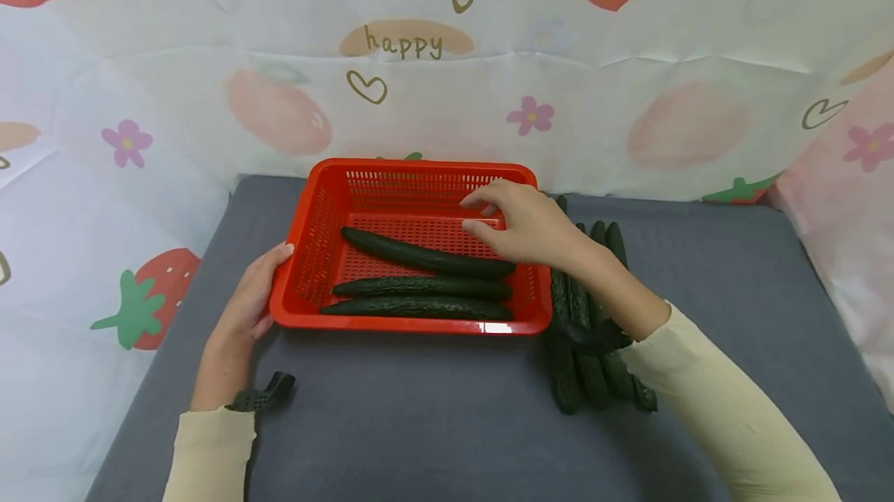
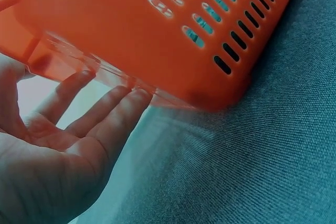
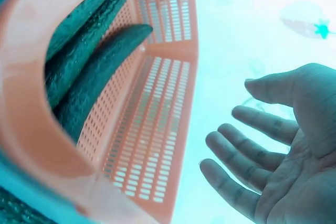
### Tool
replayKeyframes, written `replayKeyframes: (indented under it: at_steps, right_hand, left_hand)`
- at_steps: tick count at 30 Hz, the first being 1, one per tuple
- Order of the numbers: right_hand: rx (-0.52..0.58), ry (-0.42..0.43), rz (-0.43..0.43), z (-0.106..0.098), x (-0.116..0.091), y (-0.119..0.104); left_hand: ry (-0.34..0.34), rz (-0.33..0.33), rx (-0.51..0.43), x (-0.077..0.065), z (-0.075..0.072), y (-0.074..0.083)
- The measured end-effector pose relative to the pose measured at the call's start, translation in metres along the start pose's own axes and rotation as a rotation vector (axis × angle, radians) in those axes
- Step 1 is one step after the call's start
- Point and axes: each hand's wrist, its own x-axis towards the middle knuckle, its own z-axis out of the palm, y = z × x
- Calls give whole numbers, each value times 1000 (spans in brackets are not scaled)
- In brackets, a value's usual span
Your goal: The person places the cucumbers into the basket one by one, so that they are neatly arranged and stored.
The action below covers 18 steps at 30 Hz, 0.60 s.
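A red plastic basket (image 1: 412, 323) with slotted walls stands on the grey cloth, and three dark green cucumbers (image 1: 419, 254) lie lengthwise inside it. At its left end my left hand (image 1: 253, 289) holds the rim; in the left wrist view the fingertips (image 2: 139, 95) touch the rim from outside. Over the basket's right part hovers my right hand (image 1: 520, 223), holding nothing, its thumb and fingers apart. The right wrist view shows that hand's loosely bent fingers (image 3: 231, 182) beside the basket's slotted wall (image 3: 152, 124). Several more cucumbers (image 1: 594, 378) lie side by side right of the basket, partly hidden under my right forearm.
A grey cloth (image 1: 419, 417) covers the table. Behind it hangs a pale curtain (image 1: 447, 114) printed with strawberries, hearts and flowers, close to the basket's back edge. Dark straps with small mounts (image 1: 265, 393) sit on both wrists.
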Motion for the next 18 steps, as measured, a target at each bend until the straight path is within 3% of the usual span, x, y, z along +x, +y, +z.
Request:
replayKeyframes:
  at_steps: [6, 18]
  right_hand:
    - [43, 15, 48, -4, -15, 13]
    - [79, 63, 56, -3, -38, 27]
  left_hand:
    - [22, -20, 11, 0, 0, 0]
    - [30, -23, 15, 0, 2, 1]
